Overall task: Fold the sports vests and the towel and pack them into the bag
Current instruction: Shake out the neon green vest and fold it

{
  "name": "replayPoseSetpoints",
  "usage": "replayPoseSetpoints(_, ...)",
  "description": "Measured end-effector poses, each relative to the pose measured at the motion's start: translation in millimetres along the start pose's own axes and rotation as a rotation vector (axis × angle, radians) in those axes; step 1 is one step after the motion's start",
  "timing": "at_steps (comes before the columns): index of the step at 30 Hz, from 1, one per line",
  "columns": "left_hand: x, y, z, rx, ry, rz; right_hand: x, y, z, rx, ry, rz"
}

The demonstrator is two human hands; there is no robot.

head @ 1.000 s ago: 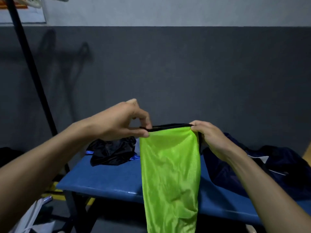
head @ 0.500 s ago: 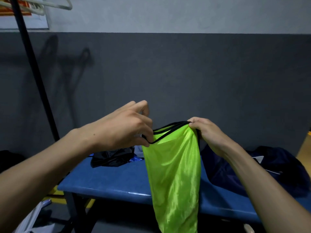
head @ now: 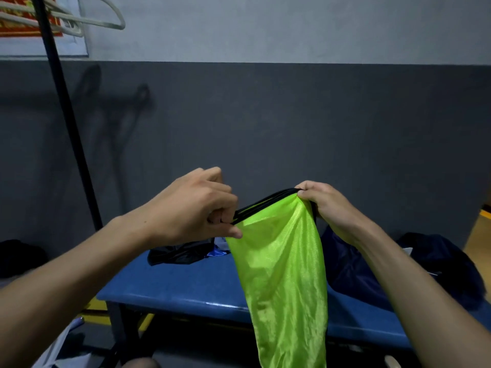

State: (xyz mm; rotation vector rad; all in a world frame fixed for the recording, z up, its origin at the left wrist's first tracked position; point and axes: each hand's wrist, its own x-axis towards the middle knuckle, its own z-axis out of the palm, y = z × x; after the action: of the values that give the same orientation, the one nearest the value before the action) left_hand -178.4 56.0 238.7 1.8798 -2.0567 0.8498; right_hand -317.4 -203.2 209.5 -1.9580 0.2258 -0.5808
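Observation:
A neon green sports vest [head: 281, 272] with black trim hangs in the air in front of me, folded lengthwise. My left hand [head: 191, 208] pinches its black top edge at the left corner. My right hand [head: 326, 203] grips the right corner, held a little higher. A dark navy bag [head: 435, 266] lies slumped at the right end of the blue bench [head: 186, 285]. Crumpled black and blue fabric [head: 183, 252] sits on the bench behind my left hand; its lower part is hidden by my arm.
A black pole [head: 66, 115] of a rack stands at the left, with white hangers [head: 79, 19] at its top. A grey wall runs behind the bench. Pale objects lie on the floor at the lower left.
The vest's top edge has tilted: my right hand rose and my left hand dropped slightly. The black trim layers have spread apart at the left corner. The camera tipped upward.

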Motion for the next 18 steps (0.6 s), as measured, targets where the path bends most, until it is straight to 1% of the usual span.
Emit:
replayPoseSetpoints(3,-11.9,-3.3,9.1,0.124,0.045,-0.044,0.1,-3.1,0.8,0.027,0.028,-0.019)
replayPoseSetpoints(6,-24.1,-8.6,18.2,0.271,0.181,-0.128,-2.9,-8.6,-0.4,0.061,0.009,-0.053)
replayPoseSetpoints(8,-28.4,-7.7,20.7,0.298,0.280,-0.195,-5.2,-10.6,0.4,0.075,-0.028,-0.072)
replayPoseSetpoints(9,-29.3,-5.9,21.8,0.280,0.303,-0.217,-6.6,-11.4,1.0,0.077,-0.043,-0.081)
replayPoseSetpoints(11,-30.1,-3.7,23.9,0.145,0.286,-0.246,-8.8,-13.9,2.4,0.084,-0.055,-0.105)
replayPoseSetpoints(14,-32.0,-5.8,27.8,-0.054,0.174,-0.221,-10.1,-18.7,4.1,0.103,-0.042,-0.128)
replayPoseSetpoints(16,-31.7,-7.7,31.2,-0.131,0.092,-0.205,-10.2,-22.0,5.7,0.099,-0.031,-0.137)
replayPoseSetpoints(18,-29.8,-7.2,33.7,-0.144,0.038,-0.196,-9.2,-24.3,7.1,0.102,-0.035,-0.145)
